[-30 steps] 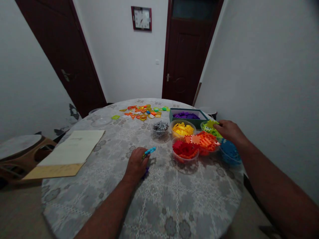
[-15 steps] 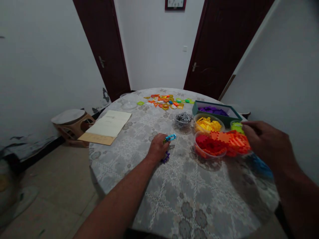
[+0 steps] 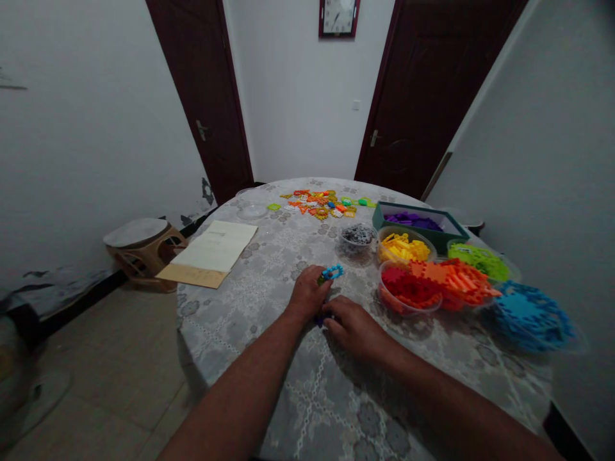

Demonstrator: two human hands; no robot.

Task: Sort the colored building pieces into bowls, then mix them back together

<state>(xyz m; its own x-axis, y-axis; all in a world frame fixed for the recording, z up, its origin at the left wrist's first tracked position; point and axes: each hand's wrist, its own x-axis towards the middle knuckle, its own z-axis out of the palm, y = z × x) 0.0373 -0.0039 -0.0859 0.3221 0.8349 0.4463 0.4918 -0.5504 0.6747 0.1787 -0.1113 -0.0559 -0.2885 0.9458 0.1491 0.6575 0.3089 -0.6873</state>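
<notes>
My left hand (image 3: 308,293) is closed on a small string of joined plastic connector pieces. A bright blue piece (image 3: 332,272) sticks out past its fingertips, with a bit of green beside it. A purple piece (image 3: 319,320) shows below, between the two hands. Close against it, my right hand (image 3: 354,325) is closed in a pinch at the purple piece. Whatever lies between the right fingertips is hidden. Both hands are low over the patterned tablecloth (image 3: 331,384).
On the right stand tubs of red (image 3: 408,291), orange (image 3: 466,285), yellow (image 3: 406,248), green (image 3: 480,261), blue (image 3: 533,317) and grey pieces (image 3: 358,234). Behind them is a box (image 3: 451,225) of purple pieces. Mixed pieces (image 3: 319,206) lie at the back, an open notebook (image 3: 216,246) at left.
My right hand has come from above the green pieces at the right, leftward and down to the left hand. The left hand keeps its hold; the view has tilted up slightly.
</notes>
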